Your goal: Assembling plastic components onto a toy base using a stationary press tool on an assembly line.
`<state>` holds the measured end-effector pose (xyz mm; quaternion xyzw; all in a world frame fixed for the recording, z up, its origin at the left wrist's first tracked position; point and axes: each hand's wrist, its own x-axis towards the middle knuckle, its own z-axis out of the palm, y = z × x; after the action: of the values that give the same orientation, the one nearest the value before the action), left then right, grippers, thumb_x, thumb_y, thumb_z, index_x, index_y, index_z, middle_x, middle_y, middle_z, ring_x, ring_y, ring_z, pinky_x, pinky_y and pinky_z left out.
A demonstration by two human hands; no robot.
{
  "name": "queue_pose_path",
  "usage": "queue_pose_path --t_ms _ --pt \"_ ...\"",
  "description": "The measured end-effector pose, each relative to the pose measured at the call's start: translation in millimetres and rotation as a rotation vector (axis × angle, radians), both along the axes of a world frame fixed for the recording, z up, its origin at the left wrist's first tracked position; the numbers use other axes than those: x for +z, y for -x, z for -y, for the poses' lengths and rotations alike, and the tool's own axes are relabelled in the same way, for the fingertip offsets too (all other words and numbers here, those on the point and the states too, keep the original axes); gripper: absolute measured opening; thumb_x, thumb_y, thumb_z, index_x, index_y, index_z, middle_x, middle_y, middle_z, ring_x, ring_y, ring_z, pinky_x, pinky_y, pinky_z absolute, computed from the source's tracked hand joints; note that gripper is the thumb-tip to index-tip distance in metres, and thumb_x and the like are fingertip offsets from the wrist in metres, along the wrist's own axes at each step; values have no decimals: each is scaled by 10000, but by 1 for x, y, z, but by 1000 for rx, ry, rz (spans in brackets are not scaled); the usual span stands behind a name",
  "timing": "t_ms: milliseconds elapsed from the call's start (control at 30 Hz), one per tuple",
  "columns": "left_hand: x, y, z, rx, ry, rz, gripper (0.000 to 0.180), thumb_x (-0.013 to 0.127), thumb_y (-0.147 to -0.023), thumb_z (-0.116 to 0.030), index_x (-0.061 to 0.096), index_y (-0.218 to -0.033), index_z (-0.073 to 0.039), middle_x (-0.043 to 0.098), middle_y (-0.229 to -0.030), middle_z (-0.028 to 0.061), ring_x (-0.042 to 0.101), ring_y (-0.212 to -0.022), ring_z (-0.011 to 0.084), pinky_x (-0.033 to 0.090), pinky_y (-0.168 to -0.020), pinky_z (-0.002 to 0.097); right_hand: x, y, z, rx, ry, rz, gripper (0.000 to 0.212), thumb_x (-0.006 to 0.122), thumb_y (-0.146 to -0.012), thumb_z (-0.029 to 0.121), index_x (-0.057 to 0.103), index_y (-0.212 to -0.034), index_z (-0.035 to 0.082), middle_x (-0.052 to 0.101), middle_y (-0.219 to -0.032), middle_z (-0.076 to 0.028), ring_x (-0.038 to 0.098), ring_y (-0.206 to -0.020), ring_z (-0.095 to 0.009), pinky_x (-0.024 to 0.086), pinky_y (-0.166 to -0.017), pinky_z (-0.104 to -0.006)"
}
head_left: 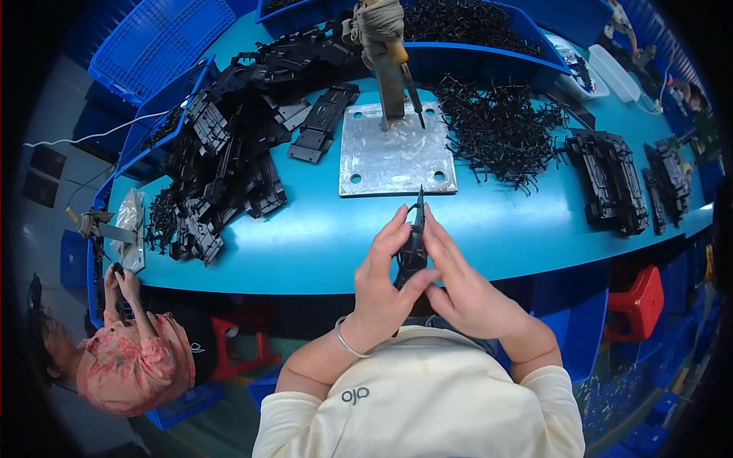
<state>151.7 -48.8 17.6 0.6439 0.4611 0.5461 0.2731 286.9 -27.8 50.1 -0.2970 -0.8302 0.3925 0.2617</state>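
Close to my body, at the table's near edge, a black plastic part (413, 256) is held edge-on between my two hands. My left hand (376, 288) presses it from the left, fingers pointing forward. From the other side my right hand (467, 294) closes on the same part, and the thumbs meet near its lower end. A narrow dark tip sticks out past my fingertips toward a metal plate (397, 164). Much of the part is covered by my hands. On the plate stands an upright post (390, 91) with a yellow-handled tool (412, 88) fixed to it, pointing down.
Flat black plastic parts (324, 122) are heaped at left; small black clips (496, 133) pile up at right. Larger black assemblies (611, 183) lie farther right. Blue bins (489, 62) line the back. Beside the left table end a person (137, 359) handles something dark.
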Motion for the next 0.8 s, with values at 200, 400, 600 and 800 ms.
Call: queue_pose_path --t_ms 200,400,600,800 --pt "-2 1 0 -190 507 844 251 395 -810 -128 315 -1026 -29 489 -898 103 497 -782 121 427 -658 236 -24 -5 -13 -472 386 -362 417 534 -692 30 381 -1079 17 363 -876 -36 422 -743 -89 385 -614 -197" --pt "0 6 -6 -262 672 950 260 397 -818 -170 363 -1025 -17 503 -896 86 498 -800 121 418 -684 235 -42 -12 -12 -340 726 -519 261 481 -766 168 438 -969 10 428 -821 -19 441 -719 -81 380 -647 -204" --pt "-9 12 -24 -268 788 909 263 392 -818 -147 425 -1015 23 511 -908 77 484 -840 118 392 -732 229 -46 -6 -13 -444 281 -189 218 404 -797 134 390 -936 -33 518 -810 -156 519 -728 -251 397 -643 -301" --pt "-27 12 -74 -367 795 930 253 389 -815 -137 439 -989 39 512 -906 81 489 -822 130 392 -732 245 -64 -2 -55 -586 88 -95 202 376 -795 155 358 -858 -35 482 -681 -228 486 -662 -365 370 -561 -378"
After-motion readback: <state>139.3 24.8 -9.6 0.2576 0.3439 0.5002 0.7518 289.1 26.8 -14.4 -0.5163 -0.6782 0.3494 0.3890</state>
